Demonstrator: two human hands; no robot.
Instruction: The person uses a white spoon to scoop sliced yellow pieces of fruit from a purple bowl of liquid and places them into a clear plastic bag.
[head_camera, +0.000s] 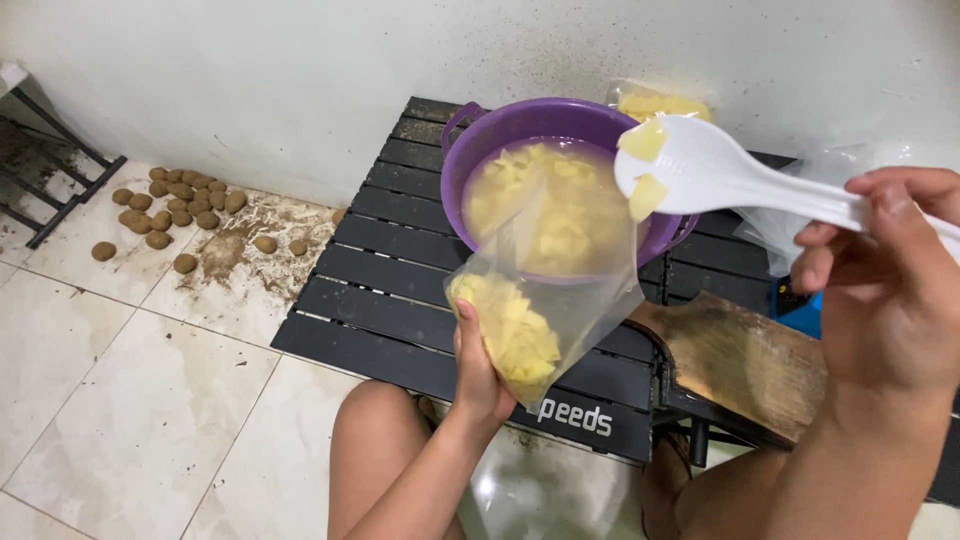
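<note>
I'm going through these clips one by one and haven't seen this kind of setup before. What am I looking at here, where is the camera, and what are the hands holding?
There is no machine here: one camera sits on a person's head and looks down at their own two bare hands and knees. The left hand has a grip on a clear plastic bag, partly filled with pale yellow cut pieces. The right hand holds a white plastic spoon with two such pieces on it, above the bag's open mouth. Behind the bag, a purple basin with more pieces in cloudy water stands on a low black slatted table. A worn wooden board lies to its right. On the tiled floor at left, small brown potatoes lie by the wall.
</note>
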